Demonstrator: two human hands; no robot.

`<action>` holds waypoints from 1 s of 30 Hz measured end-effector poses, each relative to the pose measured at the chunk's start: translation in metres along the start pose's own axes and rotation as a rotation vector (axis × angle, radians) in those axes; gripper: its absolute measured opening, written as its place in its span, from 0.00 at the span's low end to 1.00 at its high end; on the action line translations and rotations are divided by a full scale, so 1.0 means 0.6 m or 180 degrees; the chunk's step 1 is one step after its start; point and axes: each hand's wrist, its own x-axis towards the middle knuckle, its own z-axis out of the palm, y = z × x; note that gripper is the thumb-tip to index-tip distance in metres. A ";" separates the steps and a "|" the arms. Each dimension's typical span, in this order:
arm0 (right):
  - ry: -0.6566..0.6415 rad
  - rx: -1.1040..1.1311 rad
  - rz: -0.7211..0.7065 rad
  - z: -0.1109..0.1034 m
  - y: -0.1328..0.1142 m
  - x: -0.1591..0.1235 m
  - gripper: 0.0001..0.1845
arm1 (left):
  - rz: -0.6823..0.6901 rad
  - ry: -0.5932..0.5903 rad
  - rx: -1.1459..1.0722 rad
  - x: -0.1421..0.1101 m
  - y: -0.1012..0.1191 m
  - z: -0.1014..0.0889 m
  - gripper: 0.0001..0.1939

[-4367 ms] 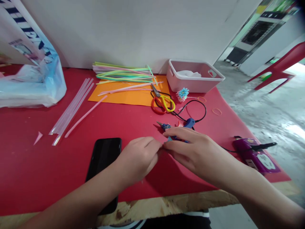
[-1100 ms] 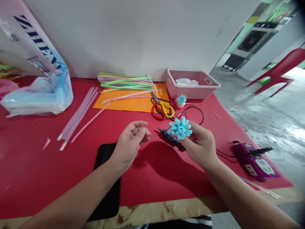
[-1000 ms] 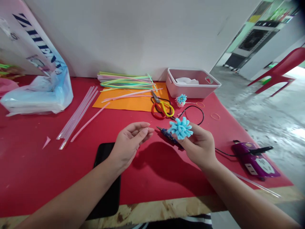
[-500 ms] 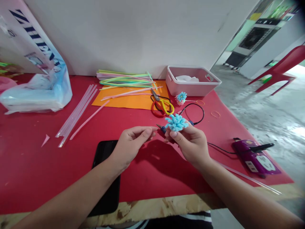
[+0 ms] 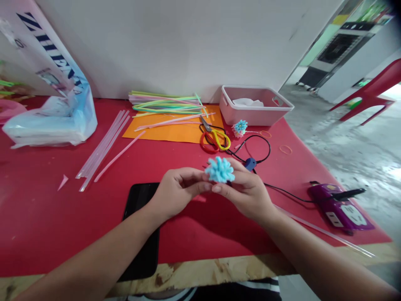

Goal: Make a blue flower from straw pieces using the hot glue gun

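A light blue straw flower is held up over the red table between both my hands. My right hand grips it from below with closed fingers. My left hand pinches its left side with thumb and forefinger. Just behind the flower lies a small blue tool on a black cord. A second, smaller blue and pink flower sits further back by the white tub.
A black phone lies under my left forearm. Red and yellow scissors, an orange sheet with coloured straws, clear straws, a plastic bag and a purple power strip surround the hands. Red chair right.
My right hand lifted the blue flower off the table and carried it left. My left hand, held loose a second ago, has closed in and pinched the flower.
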 end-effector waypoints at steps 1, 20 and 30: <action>-0.0068 -0.0391 -0.0072 -0.014 0.005 0.004 0.09 | -0.0004 0.0142 -0.0145 0.002 0.000 -0.001 0.07; -0.0874 -0.2661 0.0132 -0.181 0.108 0.012 0.18 | 0.0405 0.1681 -0.0945 0.030 -0.001 -0.028 0.17; -0.1906 -0.1568 -0.0264 0.051 0.011 0.014 0.25 | 0.0707 0.1935 -0.0796 0.030 0.004 -0.030 0.17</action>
